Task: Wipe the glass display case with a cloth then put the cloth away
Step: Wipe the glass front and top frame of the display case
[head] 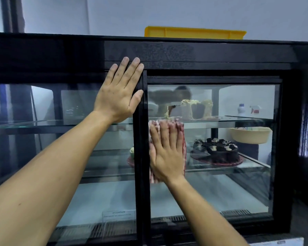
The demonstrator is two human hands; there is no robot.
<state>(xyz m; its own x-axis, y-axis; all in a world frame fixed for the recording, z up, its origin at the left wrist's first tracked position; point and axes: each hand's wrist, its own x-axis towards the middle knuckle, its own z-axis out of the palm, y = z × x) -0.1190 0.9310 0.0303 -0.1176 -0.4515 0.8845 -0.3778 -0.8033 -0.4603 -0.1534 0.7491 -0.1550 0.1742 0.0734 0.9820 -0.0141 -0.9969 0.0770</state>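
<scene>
Forearms reach in; the right hand (164, 153), fingers straight and together, presses the red-and-white checked cloth (179, 125) flat on the black-framed glass display case (212, 189). Unwiped pane stretches toward three o'clock. Left hand (120, 91), fingers flat, braces at eleven.

The right hand (164, 153) covers most of the checked cloth (183, 139). A small cake (132, 152) hides behind the door frame. Notice sticker (119, 216) text is unreadable.

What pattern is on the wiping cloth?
Red-and-white checks on the cloth, under the right hand; head view.
</scene>
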